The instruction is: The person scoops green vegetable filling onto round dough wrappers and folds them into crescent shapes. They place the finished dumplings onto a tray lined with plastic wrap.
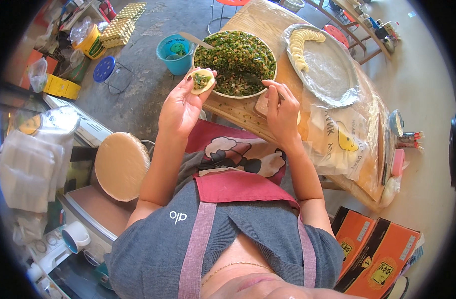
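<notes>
My left hand (181, 112) holds up a round dough wrapper (208, 86) with a small mound of chopped green filling on it. Just beyond stands a wide bowl (233, 96), heaped with the same green and brown filling and hollowed out on the near side. In my right hand (284, 112) is a slim filling spatula (253, 79), its dark blade reaching into that hollow. A wooden utensil (196, 40) leans on the bowl's far left rim. Under my right hand lies a pale item (262, 105), mostly hidden.
Filled dumplings (297, 50) curve along a plastic-lined round tray (330, 74) on the wooden table (252, 17). Printed plastic bags (338, 138) lie nearer. A blue bin (173, 59) and a blue stool (104, 70) stand left; orange boxes (385, 258) sit lower right.
</notes>
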{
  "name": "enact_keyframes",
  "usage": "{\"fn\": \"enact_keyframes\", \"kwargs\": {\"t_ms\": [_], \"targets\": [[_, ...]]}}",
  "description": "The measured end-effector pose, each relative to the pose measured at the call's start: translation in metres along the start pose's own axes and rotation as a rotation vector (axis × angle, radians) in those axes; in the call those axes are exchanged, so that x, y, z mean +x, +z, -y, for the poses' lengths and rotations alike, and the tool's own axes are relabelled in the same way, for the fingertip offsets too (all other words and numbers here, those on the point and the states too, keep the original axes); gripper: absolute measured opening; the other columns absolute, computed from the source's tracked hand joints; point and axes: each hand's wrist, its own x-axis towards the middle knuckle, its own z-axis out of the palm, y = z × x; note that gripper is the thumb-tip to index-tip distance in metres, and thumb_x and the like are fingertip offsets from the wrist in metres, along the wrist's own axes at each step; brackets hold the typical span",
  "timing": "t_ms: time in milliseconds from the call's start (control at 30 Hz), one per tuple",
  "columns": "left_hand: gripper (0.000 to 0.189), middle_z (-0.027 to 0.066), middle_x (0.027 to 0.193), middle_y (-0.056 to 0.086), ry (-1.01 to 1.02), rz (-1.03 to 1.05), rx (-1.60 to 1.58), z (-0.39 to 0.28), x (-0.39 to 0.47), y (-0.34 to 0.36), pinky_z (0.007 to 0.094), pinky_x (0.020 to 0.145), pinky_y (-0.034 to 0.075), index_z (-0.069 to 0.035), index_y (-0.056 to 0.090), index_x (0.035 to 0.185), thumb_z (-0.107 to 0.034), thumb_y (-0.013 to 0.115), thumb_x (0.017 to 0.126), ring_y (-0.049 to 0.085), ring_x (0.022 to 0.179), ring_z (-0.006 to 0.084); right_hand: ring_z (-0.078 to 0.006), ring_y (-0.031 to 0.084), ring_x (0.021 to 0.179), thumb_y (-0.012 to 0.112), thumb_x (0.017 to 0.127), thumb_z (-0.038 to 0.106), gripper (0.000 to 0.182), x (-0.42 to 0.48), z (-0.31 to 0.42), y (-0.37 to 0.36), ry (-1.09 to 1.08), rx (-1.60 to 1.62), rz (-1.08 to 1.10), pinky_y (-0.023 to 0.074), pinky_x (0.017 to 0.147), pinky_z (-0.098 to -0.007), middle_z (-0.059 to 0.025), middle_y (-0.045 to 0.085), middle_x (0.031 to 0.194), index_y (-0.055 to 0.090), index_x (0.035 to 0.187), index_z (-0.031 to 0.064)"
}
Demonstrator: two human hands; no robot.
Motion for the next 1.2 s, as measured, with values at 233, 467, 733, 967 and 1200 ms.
{"fn": "enact_keyframes", "kwargs": {"t_ms": [233,467,733,967,1200], "targets": [[0.044,0.0325,0.149,0.041,-0.016,-0.042,-0.104,-0.004,-0.010,-0.005,0.0500,0.121,0.037,0.017,0.034,0.143,-0.010,0.037,0.109,0.041,0.142,0.0431,-0.0160,0.064,0.062,0.049,0.106,0.016,0.027,0.005,-0.004,0.034,0.403,0.311,0.117,0.0511,0.060,-0.0320,-0.0104,0.068,0.075,0.069,0.104,-0.0025],[0.042,0.0291,0.143,0.050,-0.015,-0.083,-0.077,-0.004,-0.009,-0.012,0.0504,0.117,0.042,0.014,0.040,0.141,-0.015,0.035,0.111,0.050,0.135,0.0422,-0.0092,0.063,0.061,0.048,0.109,0.021,0.031,0.008,-0.013,0.034,0.576,0.668,0.113,0.0465,0.053,-0.0245,-0.0068,0.069,0.080,0.069,0.109,-0.0021],[0.039,0.0244,0.140,0.052,-0.042,-0.082,-0.033,0.019,0.000,0.003,0.0511,0.116,0.043,0.009,0.042,0.139,-0.017,0.033,0.112,0.052,0.134,0.0391,-0.0078,0.060,0.063,0.049,0.109,0.025,0.033,0.011,-0.019,0.003,0.611,0.916,0.044,0.0425,0.052,-0.0216,-0.0054,0.068,0.083,0.069,0.114,-0.0008],[0.044,0.0257,0.142,0.050,-0.106,-0.109,0.002,0.033,0.008,0.026,0.0523,0.119,0.038,0.009,0.038,0.143,-0.022,0.030,0.113,0.049,0.136,0.0374,-0.0138,0.062,0.074,0.056,0.104,0.011,0.024,-0.011,0.023,0.006,0.156,0.477,0.094,0.0492,0.063,-0.0246,-0.0092,0.066,0.092,0.068,0.121,-0.0011],[0.048,0.0299,0.140,0.051,-0.100,-0.088,0.004,0.030,0.012,0.032,0.0515,0.119,0.038,0.012,0.040,0.139,-0.026,0.026,0.113,0.049,0.135,0.0418,-0.0284,0.063,0.083,0.073,0.075,-0.009,0.057,-0.042,0.011,0.023,-0.471,-0.036,0.191,0.0551,0.070,-0.0381,-0.0140,0.058,0.107,0.065,0.131,0.0031]]}}
